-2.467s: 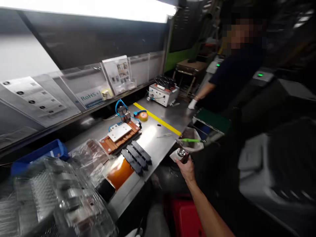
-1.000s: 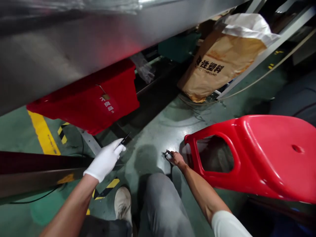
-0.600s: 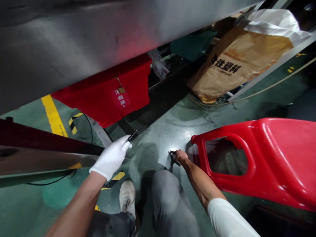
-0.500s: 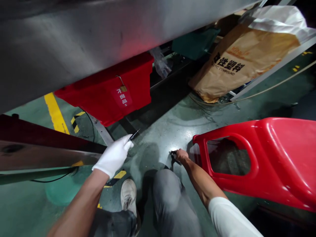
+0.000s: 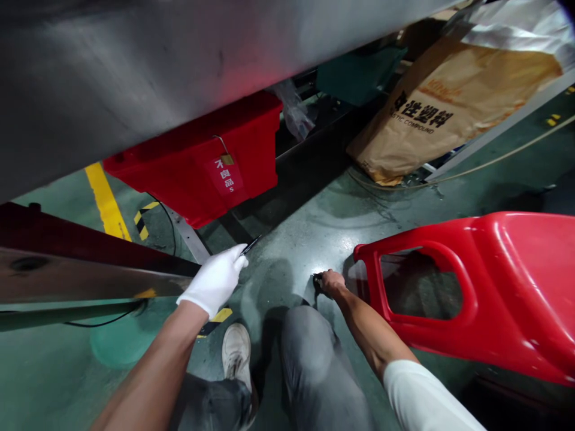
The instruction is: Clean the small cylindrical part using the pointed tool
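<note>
I am crouched below the steel workbench, looking down at the green floor. My left hand [image 5: 215,281] wears a white glove and pinches thin black tweezers [image 5: 250,245] whose tip points up and right. My bare right hand [image 5: 331,282] reaches down to the floor beside a red plastic stool [image 5: 485,287] and is closed on a small dark part [image 5: 318,278]. My grey-trousered knee [image 5: 309,353] and white shoe [image 5: 237,356] lie between the two arms.
The steel bench underside [image 5: 157,72] fills the top. A red bin [image 5: 202,167] with a label sits under it. A brown paper sack [image 5: 453,108] leans at the upper right. A yellow floor line [image 5: 108,203] runs at the left, above a dark metal rail [image 5: 90,263].
2.5 s ago I faced the bench top with my right hand by a metal cup; since then the view dropped under the bench. In the last second both hands shifted slightly right.
</note>
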A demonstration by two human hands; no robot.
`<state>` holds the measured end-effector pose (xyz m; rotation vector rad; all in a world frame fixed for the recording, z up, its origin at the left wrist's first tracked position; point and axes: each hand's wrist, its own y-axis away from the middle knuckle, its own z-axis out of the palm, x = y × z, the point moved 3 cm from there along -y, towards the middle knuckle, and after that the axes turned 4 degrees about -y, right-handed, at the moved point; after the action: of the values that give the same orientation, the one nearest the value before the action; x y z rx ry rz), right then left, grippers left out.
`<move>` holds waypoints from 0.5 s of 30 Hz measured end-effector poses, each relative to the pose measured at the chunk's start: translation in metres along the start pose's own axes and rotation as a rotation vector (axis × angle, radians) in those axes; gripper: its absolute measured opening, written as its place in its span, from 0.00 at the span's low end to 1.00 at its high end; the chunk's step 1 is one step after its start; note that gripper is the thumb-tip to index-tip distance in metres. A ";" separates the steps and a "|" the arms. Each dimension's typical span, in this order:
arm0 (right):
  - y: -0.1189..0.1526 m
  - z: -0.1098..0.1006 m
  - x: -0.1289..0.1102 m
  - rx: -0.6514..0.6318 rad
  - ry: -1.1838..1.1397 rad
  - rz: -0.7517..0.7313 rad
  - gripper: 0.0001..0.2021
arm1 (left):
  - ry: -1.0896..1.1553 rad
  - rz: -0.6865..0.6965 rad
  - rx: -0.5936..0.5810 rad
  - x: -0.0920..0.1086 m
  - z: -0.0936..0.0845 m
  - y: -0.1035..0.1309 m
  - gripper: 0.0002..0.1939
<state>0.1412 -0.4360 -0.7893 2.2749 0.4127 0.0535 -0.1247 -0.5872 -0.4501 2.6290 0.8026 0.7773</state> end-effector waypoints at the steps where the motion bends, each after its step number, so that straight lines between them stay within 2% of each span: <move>1: 0.000 0.001 0.001 0.000 -0.007 0.002 0.16 | -0.003 -0.002 0.000 0.000 0.000 -0.001 0.18; 8: 0.005 0.008 0.022 0.034 -0.145 -0.008 0.15 | -0.023 0.015 -0.015 0.004 0.003 -0.005 0.17; 12: 0.010 0.012 0.053 0.101 -0.349 -0.031 0.17 | -0.012 -0.003 -0.020 -0.001 0.008 -0.011 0.20; 15: 0.021 0.021 0.080 0.194 -0.600 -0.093 0.24 | 0.037 -0.050 -0.056 -0.005 0.016 -0.018 0.20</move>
<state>0.2261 -0.4392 -0.7958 2.3162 0.2064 -0.7248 -0.1270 -0.5776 -0.4732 2.5425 0.8403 0.8256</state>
